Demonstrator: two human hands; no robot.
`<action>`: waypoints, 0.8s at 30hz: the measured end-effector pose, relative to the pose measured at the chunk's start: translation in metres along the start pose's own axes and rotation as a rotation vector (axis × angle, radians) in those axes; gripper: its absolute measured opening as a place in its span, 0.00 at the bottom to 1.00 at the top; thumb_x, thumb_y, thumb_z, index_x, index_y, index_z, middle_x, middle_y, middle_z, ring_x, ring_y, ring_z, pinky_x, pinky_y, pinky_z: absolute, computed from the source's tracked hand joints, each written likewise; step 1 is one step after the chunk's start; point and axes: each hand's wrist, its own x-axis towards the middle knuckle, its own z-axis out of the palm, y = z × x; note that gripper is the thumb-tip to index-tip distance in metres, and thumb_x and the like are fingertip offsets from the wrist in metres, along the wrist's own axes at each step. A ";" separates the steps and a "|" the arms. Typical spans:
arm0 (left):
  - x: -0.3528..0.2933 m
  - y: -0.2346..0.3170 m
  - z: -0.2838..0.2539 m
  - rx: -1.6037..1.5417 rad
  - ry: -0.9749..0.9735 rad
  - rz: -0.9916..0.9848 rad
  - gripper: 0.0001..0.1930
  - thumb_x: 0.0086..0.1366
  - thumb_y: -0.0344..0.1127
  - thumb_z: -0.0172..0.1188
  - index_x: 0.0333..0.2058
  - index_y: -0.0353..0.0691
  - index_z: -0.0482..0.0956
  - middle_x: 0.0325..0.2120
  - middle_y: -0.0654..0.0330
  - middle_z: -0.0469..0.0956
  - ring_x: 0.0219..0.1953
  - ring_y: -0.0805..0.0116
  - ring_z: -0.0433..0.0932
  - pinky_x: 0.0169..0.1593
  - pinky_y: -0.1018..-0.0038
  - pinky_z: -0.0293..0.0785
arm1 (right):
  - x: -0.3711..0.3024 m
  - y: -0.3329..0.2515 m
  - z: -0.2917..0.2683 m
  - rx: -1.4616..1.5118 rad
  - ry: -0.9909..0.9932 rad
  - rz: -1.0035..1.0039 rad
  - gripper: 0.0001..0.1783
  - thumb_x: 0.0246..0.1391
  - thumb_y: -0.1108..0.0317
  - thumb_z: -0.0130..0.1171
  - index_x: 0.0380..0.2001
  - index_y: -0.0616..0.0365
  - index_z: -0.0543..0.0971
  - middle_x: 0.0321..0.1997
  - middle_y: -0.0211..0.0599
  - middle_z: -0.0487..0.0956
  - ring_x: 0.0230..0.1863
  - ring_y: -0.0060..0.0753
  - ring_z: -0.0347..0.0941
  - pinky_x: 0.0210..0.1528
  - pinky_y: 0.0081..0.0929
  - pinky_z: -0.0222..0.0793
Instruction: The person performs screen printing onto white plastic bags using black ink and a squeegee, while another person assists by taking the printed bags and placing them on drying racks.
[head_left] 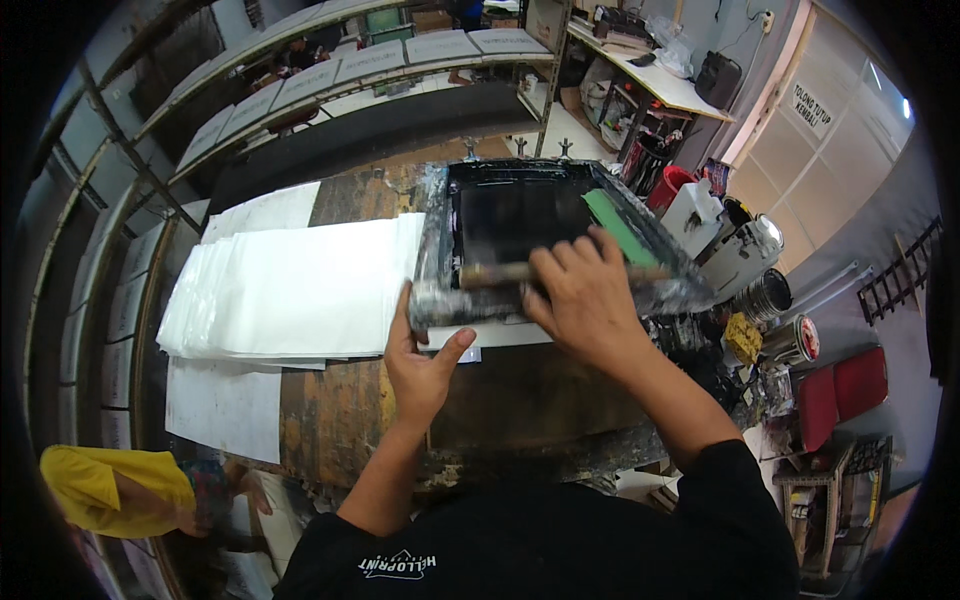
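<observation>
A printing screen (515, 215) with black ink and a stained frame lies tilted on the worn wooden table (345, 415). Across its near part, my right hand (585, 290) grips the wooden handle of a squeegee (495, 273); motion blurs the tool. At the frame's near left corner is my left hand (420, 365), index finger and thumb spread apart. Its other fingers are partly hidden. Beneath the frame a white sheet's edge (495, 335) shows. To the left rests a fanned stack of white paper bags or sheets (300, 285). Green tape (618, 225) runs along the screen's right side.
Metal hinge clamps (520, 147) line the screen's far edge. Ink cans (765, 295), a white jug (692, 215) and a yellow sponge-like block (742, 338) crowd the right side. Racks with printed white sheets (375, 62) stand behind. A person in yellow (130, 490) is at lower left.
</observation>
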 end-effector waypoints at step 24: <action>0.030 -0.037 -0.124 1.181 0.156 0.213 0.27 0.73 0.38 0.67 0.67 0.33 0.77 0.67 0.43 0.77 0.76 0.46 0.66 0.82 0.40 0.30 | 0.128 0.050 -0.032 0.028 0.266 0.003 0.28 0.67 0.41 0.60 0.40 0.59 0.84 0.31 0.50 0.83 0.37 0.55 0.80 0.47 0.48 0.66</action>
